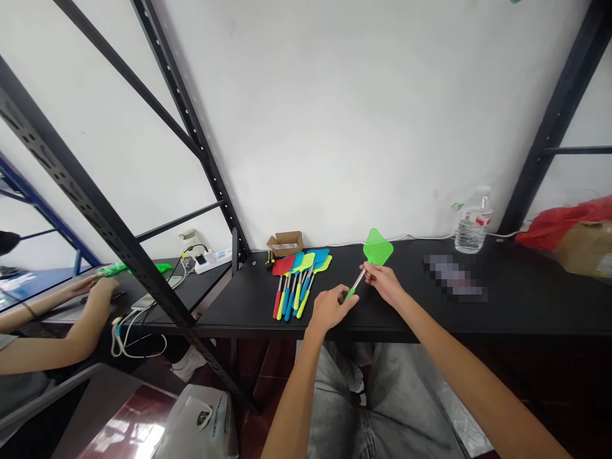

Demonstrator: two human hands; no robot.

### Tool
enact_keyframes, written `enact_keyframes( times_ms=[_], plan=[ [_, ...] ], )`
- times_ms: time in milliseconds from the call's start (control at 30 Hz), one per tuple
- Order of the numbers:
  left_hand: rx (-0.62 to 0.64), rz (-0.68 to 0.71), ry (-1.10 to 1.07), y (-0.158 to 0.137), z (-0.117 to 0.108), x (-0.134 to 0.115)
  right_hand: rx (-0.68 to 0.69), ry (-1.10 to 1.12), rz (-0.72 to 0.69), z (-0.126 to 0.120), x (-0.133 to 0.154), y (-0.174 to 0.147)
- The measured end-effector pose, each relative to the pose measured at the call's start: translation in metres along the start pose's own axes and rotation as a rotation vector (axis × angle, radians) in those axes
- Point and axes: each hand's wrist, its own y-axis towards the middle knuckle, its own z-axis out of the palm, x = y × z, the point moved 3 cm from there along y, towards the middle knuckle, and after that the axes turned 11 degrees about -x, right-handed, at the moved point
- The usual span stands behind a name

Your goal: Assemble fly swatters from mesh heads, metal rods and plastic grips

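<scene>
Green fly swatter [377, 247], one, with metal shaft and green grip; held over the counter [530, 306]. Left hand [331, 308] curls around the grip; right hand [381, 280] pinches the shaft just below the head. Leftward, on the counter: grouped red, blue and yellow-green swatters [306, 261]; behind these, one small cardboard box [287, 243]. Rightward, near the wall: one clear plastic bottle [472, 224], upright.

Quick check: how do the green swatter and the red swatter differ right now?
The green swatter is held in the left hand and right hand; the red swatter lies on the black table with no hand on it.
The green one is apart from the other swatters; the red one lies at the left end of their group.
Both have a grip coloured like the head.
</scene>
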Motion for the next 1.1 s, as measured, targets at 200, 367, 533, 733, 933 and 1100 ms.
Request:
enact_keyframes(
  times_ms=[200,367,533,733,933,1100],
  plan=[
    [0.002,0.050,0.000,-0.001,0.001,0.001,0.054,-0.123,-0.013,0.006,0.001,-0.005],
    [0.016,0.019,-0.027,0.001,0.003,0.003,-0.062,-0.128,-0.008,0.009,-0.001,-0.001],
    [0.050,-0.032,-0.081,0.002,0.003,0.004,-0.088,-0.074,-0.006,0.012,-0.003,0.000],
    [0.094,-0.072,-0.133,0.002,0.003,0.004,-0.115,-0.007,-0.007,0.009,-0.003,0.000],
    [0.180,-0.082,-0.186,0.001,-0.002,0.001,-0.166,0.055,-0.010,0.007,-0.003,0.002],
    [0.266,-0.107,-0.265,-0.002,-0.008,-0.002,-0.246,0.147,-0.047,0.001,0.000,0.006]
  ],
)
